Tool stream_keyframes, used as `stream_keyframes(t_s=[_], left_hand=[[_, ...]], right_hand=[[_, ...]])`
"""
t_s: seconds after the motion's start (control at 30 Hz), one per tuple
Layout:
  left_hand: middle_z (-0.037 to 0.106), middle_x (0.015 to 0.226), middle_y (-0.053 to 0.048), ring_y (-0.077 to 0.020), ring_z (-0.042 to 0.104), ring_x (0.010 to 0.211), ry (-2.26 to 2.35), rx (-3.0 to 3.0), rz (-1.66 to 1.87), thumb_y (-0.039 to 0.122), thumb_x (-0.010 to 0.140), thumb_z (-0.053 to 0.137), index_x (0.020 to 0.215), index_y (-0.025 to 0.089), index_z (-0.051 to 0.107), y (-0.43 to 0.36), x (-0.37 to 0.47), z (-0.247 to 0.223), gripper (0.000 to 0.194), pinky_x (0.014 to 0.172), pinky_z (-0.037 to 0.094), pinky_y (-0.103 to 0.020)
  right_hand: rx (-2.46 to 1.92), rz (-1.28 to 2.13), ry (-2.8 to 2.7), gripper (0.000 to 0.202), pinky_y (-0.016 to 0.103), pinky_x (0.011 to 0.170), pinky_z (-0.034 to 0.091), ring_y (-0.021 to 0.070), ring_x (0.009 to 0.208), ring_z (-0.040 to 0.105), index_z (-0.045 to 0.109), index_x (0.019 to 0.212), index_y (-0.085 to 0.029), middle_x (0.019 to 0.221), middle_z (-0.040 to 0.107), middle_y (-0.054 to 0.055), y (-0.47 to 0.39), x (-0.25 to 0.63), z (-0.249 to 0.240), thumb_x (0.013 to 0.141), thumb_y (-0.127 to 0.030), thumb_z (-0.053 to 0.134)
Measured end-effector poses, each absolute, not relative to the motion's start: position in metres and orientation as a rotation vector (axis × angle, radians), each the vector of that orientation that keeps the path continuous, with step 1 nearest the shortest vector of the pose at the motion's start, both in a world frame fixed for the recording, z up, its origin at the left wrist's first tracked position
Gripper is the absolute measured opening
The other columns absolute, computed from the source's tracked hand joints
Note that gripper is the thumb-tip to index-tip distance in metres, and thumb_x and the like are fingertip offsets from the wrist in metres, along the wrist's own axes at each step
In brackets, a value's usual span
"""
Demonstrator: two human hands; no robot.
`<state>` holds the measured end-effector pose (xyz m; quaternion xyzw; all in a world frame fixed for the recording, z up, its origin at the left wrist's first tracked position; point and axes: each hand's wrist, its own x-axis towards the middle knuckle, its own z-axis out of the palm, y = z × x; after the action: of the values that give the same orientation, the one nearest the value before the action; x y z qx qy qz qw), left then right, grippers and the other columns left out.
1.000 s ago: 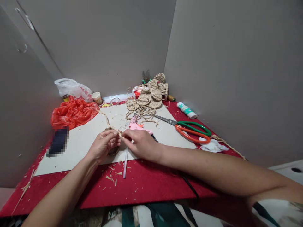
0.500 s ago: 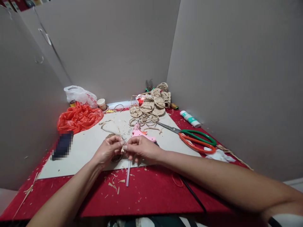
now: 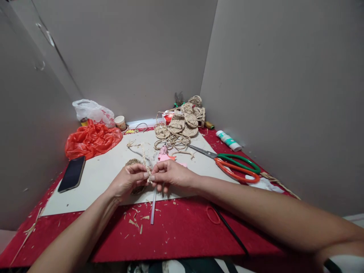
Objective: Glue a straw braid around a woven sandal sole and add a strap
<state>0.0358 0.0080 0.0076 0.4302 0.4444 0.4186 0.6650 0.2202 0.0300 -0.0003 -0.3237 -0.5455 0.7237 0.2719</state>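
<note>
My left hand [image 3: 131, 180] pinches a pale straw cord [image 3: 144, 153] between thumb and forefinger. Right beside it, my right hand [image 3: 167, 175] is closed on the same cord, the two sets of fingertips nearly touching. Under my left hand lies a round coiled straw piece [image 3: 133, 162], mostly covered by the fingers. Behind my right hand is a pink glue gun [image 3: 163, 154], partly hidden. A clear glue stick [image 3: 153, 207] points toward the front edge from below the hands.
Woven straw pieces [image 3: 182, 123] are piled at the back. Large scissors [image 3: 236, 163] and a white-green roll [image 3: 228, 140] lie right. A red bag [image 3: 95, 140], paper cup [image 3: 120, 123] and phone [image 3: 72, 174] are left. Grey panels [image 3: 136, 57] surround the red table [image 3: 182, 239].
The view has shifted slightly. The straw cord now stands up more visibly above the fingertips. Both hands keep their pinch in nearly the same place.
</note>
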Motion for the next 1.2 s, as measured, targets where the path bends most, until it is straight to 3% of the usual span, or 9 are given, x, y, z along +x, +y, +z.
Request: stream_keyframes(t_s=[0.17,0.5,0.6,0.7,0.83,1.0,1.2], left_hand=[[0.07,0.073,-0.003,-0.0134,0.065,0.062,1.014,0.987,0.947,0.021,0.059,0.084,0.075,0.014,0.07,0.009,0.034,0.006,0.022,0.064,0.051,-0.025],[0.07,0.079,-0.006,-0.0116,0.061,0.063,0.977,0.997,0.987,0.022,0.056,0.086,0.077,0.015,0.072,0.005,0.036,0.008,0.026,0.06,0.047,-0.021],[0.069,0.075,-0.005,-0.0116,0.06,0.061,0.946,1.017,0.96,0.022,0.058,0.085,0.082,0.016,0.073,0.005,0.036,0.01,0.028,0.059,0.046,-0.021],[0.069,0.072,-0.005,-0.0137,0.062,0.064,0.934,1.039,0.929,0.022,0.06,0.084,0.086,0.015,0.073,0.008,0.036,0.011,0.029,0.063,0.045,-0.023],[0.071,0.078,-0.009,-0.016,0.064,0.067,0.934,1.111,0.867,0.023,0.058,0.085,0.091,0.012,0.073,0.016,0.035,0.017,0.037,0.064,0.044,-0.024],[0.07,0.079,-0.009,-0.019,0.064,0.069,0.977,1.241,0.842,0.029,0.054,0.086,0.095,0.012,0.072,0.028,0.033,0.023,0.047,0.066,0.046,-0.028],[0.066,0.068,-0.006,-0.0181,0.06,0.061,0.971,1.32,0.883,0.043,0.048,0.087,0.088,0.013,0.072,0.039,0.035,-0.002,0.052,0.058,0.043,-0.027]], right_hand=[[-0.831,2.069,-1.48,0.027,0.014,0.035,0.045,0.0085,0.048,0.06,0.057,0.078,-0.012,0.069,0.068,0.004,0.037,0.222,-0.002,0.077,-0.035,0.07],[-0.634,2.378,-1.768,0.038,0.019,0.036,0.048,0.0134,0.044,0.064,0.053,0.087,-0.015,0.062,0.069,0.002,0.054,0.222,-0.007,0.085,-0.053,0.058],[-0.651,2.431,-1.74,0.035,0.019,0.036,0.048,0.0136,0.044,0.064,0.057,0.082,-0.012,0.062,0.069,0.004,0.057,0.219,-0.008,0.09,-0.046,0.052],[-0.748,2.391,-1.676,0.031,0.017,0.035,0.046,0.0106,0.039,0.061,0.057,0.075,-0.012,0.055,0.067,0.002,0.057,0.216,-0.006,0.096,-0.03,0.042],[-0.787,2.31,-1.632,0.028,0.015,0.036,0.044,0.0085,0.035,0.057,0.057,0.071,-0.011,0.053,0.065,0.0,0.058,0.217,0.003,0.093,-0.016,0.04],[-0.833,2.255,-1.627,0.028,0.015,0.038,0.043,0.0082,0.035,0.057,0.056,0.069,-0.012,0.053,0.065,0.001,0.063,0.221,0.012,0.092,-0.017,0.042],[-1.006,2.178,-1.587,0.03,0.018,0.035,0.04,0.0103,0.03,0.052,0.056,0.059,-0.012,0.046,0.061,0.002,0.06,0.213,0.006,0.086,-0.009,0.044]])
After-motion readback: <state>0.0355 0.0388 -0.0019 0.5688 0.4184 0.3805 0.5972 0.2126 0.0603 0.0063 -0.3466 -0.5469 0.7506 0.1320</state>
